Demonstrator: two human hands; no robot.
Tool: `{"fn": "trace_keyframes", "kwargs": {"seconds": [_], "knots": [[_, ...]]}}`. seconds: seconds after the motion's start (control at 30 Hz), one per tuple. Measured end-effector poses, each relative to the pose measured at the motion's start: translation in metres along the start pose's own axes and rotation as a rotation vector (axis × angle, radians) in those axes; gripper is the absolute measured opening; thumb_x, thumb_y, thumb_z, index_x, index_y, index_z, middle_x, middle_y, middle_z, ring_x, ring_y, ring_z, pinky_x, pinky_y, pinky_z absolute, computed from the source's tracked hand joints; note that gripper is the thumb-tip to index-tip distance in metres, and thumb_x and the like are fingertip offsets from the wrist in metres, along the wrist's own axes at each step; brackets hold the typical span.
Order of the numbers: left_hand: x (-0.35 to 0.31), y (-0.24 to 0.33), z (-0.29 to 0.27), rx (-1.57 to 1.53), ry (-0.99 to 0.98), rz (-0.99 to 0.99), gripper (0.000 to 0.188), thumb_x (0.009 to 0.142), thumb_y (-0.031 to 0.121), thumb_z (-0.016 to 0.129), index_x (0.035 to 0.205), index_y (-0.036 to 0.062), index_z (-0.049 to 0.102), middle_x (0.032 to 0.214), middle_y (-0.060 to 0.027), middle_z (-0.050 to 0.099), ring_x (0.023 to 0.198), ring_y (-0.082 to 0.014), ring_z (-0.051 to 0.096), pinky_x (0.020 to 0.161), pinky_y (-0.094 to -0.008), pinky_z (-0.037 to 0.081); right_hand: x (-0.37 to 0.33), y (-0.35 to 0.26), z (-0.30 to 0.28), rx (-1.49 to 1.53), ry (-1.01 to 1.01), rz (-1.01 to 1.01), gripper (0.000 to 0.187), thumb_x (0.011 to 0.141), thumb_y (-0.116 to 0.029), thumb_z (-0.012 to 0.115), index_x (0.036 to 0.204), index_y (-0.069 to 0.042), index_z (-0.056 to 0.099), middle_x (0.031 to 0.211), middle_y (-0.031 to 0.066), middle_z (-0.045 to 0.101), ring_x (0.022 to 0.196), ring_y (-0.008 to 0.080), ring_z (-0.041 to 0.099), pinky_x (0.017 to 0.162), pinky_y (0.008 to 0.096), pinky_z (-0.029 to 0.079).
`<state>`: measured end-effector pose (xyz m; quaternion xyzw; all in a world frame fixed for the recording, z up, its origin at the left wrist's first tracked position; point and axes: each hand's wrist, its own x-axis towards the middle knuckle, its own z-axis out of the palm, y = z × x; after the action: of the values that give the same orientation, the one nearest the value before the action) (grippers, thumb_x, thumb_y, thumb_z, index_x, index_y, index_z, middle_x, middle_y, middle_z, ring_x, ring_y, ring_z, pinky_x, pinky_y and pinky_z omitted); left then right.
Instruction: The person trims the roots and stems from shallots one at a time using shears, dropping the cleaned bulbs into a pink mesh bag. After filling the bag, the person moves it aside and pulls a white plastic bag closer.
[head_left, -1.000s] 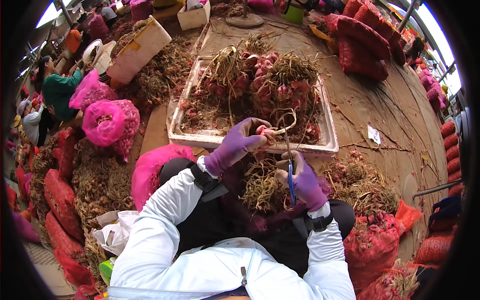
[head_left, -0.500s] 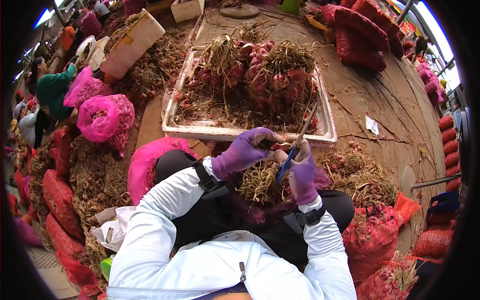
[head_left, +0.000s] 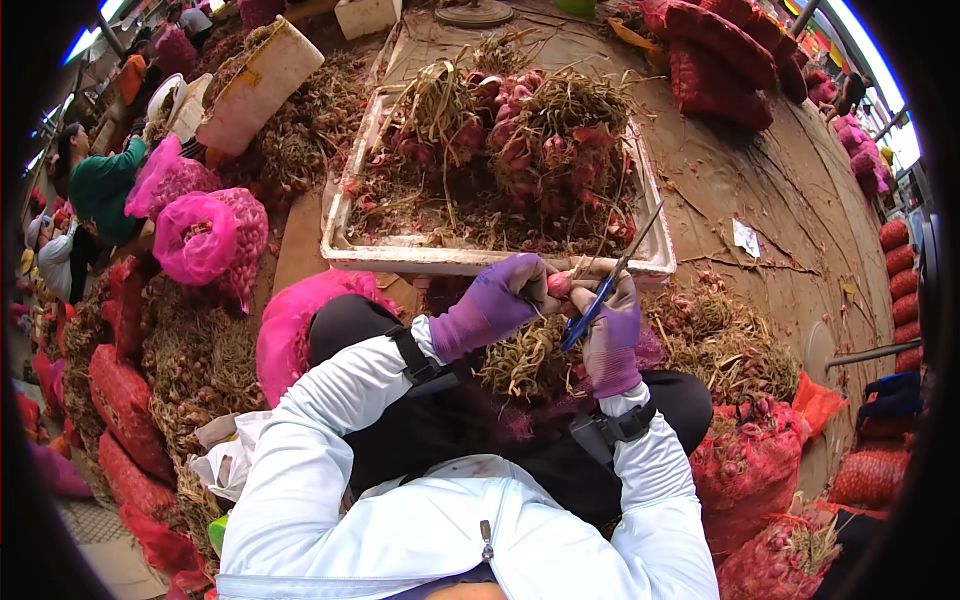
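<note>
Both of my hands wear purple gloves and meet just in front of the tray. My left hand (head_left: 497,300) pinches a small pink-red shallot (head_left: 559,285), its fingertips close to my right thumb. In my right hand (head_left: 611,342) is a pair of scissors (head_left: 590,315) with blue handles, the long dark blades pointing up and to the right. Behind them stands a white foam tray (head_left: 400,259) holding bundled shallots (head_left: 520,150) with dried stalks, above a layer of loose skins and debris. A bundle of dry stalks (head_left: 525,362) lies between my knees, below the hands.
Pink mesh bags (head_left: 312,318) sit by my left knee, and a full red net sack (head_left: 745,470) is beside my right. More stalk bundles (head_left: 715,345) lie right of the hands. Red sacks (head_left: 715,75) stand at the far right. A person in green (head_left: 105,190) sits far left.
The scissors have tipped further to the right in my right hand. The shallot between my left fingers now shows more plainly. Both hands stay in nearly the same place.
</note>
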<state>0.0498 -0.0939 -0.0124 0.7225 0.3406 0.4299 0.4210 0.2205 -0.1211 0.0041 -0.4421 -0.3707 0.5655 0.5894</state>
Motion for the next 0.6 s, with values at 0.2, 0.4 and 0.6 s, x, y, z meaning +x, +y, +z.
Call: {"fn": "trace_keyframes", "kwargs": {"seconds": [0.2, 0.4, 0.6], "knots": [[0.008, -0.003, -0.016, -0.441, 0.032, -0.405, 0.02, 0.083, 0.002, 0.068, 0.087, 0.0054, 0.049, 0.087, 0.001, 0.055, 0.082, -0.0047, 0.052, 0.073, -0.0217, 0.046, -0.003, -0.013, 0.006, 0.191, 0.013, 0.057, 0.029, 0.086, 0.003, 0.059, 0.113, -0.002, 0.048, 0.1, 0.012, 0.065, 0.078, 0.0171, 0.067, 0.068, 0.0257, 0.057], [0.007, -0.003, -0.006, -0.413, 0.039, -0.289, 0.031, 0.085, 0.004, 0.065, 0.114, 0.0017, 0.051, 0.103, -0.0014, 0.056, 0.086, -0.0053, 0.052, 0.079, -0.0225, 0.047, -0.005, 0.005, 0.007, -0.111, -0.022, 0.008, 0.04, 0.083, -0.003, 0.068, 0.118, -0.003, 0.048, 0.1, 0.0044, 0.061, 0.088, 0.009, 0.059, 0.075, 0.0214, 0.049], [0.013, 0.005, -0.018, -0.41, -0.266, -0.386, 0.05, 0.09, 0.008, 0.06, 0.134, -0.0042, 0.041, 0.12, -0.0075, 0.057, 0.103, -0.0094, 0.057, 0.092, -0.025, 0.046, -0.003, 0.012, 0.001, -0.301, -0.11, -0.15, 0.047, 0.077, 0.004, 0.069, 0.119, -0.004, 0.048, 0.098, 0.0013, 0.059, 0.084, 0.0075, 0.057, 0.074, 0.0211, 0.048]]}}
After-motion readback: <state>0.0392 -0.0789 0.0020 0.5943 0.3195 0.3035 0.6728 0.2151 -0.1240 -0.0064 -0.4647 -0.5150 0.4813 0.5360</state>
